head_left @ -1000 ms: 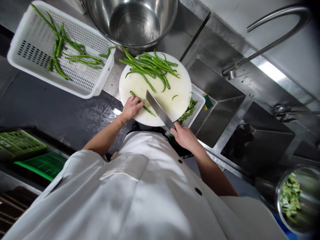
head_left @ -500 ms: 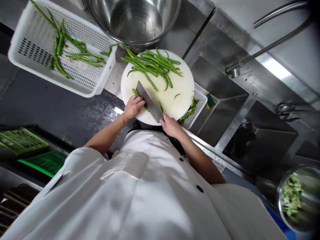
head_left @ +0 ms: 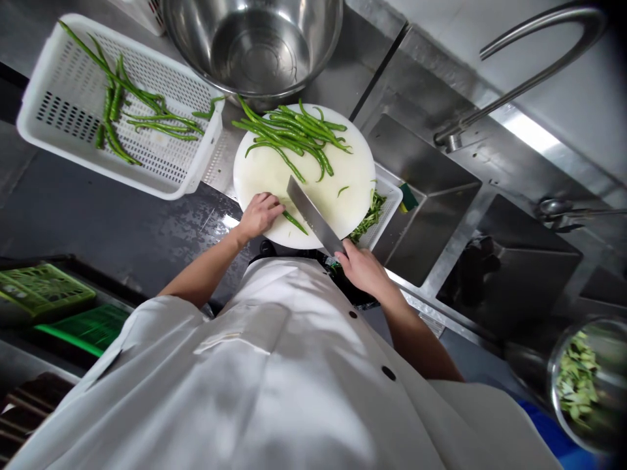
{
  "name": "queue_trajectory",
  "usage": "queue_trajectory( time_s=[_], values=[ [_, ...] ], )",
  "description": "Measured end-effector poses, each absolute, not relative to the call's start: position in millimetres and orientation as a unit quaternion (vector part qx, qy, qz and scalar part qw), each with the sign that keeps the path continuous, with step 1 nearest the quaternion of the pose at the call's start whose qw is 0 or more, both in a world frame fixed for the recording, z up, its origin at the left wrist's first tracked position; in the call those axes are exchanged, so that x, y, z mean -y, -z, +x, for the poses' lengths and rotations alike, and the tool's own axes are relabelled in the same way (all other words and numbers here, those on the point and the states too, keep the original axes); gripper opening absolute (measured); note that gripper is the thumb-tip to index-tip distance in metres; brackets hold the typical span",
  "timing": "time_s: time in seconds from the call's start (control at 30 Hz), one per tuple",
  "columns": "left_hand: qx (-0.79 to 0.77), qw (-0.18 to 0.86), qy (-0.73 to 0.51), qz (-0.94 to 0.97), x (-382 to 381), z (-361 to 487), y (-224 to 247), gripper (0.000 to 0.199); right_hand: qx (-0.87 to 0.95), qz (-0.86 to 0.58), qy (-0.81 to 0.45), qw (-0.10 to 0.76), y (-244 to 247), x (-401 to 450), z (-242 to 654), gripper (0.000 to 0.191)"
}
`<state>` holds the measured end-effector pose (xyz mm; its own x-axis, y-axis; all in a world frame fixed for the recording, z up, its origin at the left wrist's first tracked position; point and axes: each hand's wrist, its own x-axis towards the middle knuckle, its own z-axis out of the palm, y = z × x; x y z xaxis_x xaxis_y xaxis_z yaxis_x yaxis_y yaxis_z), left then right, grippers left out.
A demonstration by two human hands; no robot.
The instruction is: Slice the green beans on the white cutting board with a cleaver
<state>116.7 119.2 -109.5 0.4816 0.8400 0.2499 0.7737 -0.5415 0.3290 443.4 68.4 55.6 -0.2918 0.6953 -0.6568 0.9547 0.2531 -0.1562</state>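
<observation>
My right hand [head_left: 361, 266] grips the handle of a cleaver [head_left: 314, 214], its broad blade slanting over the near right part of a round white cutting board [head_left: 347, 192]. At the board's near left, my left hand [head_left: 262, 214] has its fingers closed on a green chili pepper [head_left: 295, 222], which sticks out toward the blade. A gap lies between blade and pepper. A heap of long green chili peppers [head_left: 298, 130] rests on the far part of the board, and a small green scrap [head_left: 343, 190] lies by itself to the right.
A white perforated basket [head_left: 174, 186] with several peppers stands at the left. Behind the board is a big steel bowl [head_left: 255, 59]. Cut green pieces [head_left: 372, 219] lie in a white basket [head_left: 394, 196] under the board's right edge, beside a steel sink [head_left: 416, 235] and faucet [head_left: 519, 91].
My right hand has moved the cleaver right and toward me, away from my left hand. A cut piece near the blade has gone from the board. The view has shifted slightly.
</observation>
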Motion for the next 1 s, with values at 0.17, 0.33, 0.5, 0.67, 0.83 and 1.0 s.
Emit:
queue_trajectory(
  time_s=[0.17,0.33,0.5,0.67,0.83,1.0],
  values=[
    [-0.469,0.093,-0.203,0.855,-116,130,116,0.035,-0.762,0.514,0.261,0.296,-80,-56,448,0.034],
    [-0.456,0.111,-0.212,0.857,-120,130,120,0.037,-0.762,0.511,0.283,0.280,-57,-71,425,0.033],
    [-0.456,0.123,-0.236,0.849,-119,130,120,0.040,-0.773,0.505,0.286,0.256,-51,-86,417,0.036],
    [-0.466,0.135,-0.240,0.841,-116,130,118,0.042,-0.774,0.501,0.305,0.239,-54,-88,419,0.036],
    [-0.490,0.128,-0.247,0.826,-114,131,118,0.040,-0.774,0.507,0.309,0.220,-37,-98,399,0.038],
    [-0.508,0.127,-0.254,0.813,-111,132,120,0.040,-0.773,0.500,0.298,0.252,-71,-100,422,0.033]
  ],
)
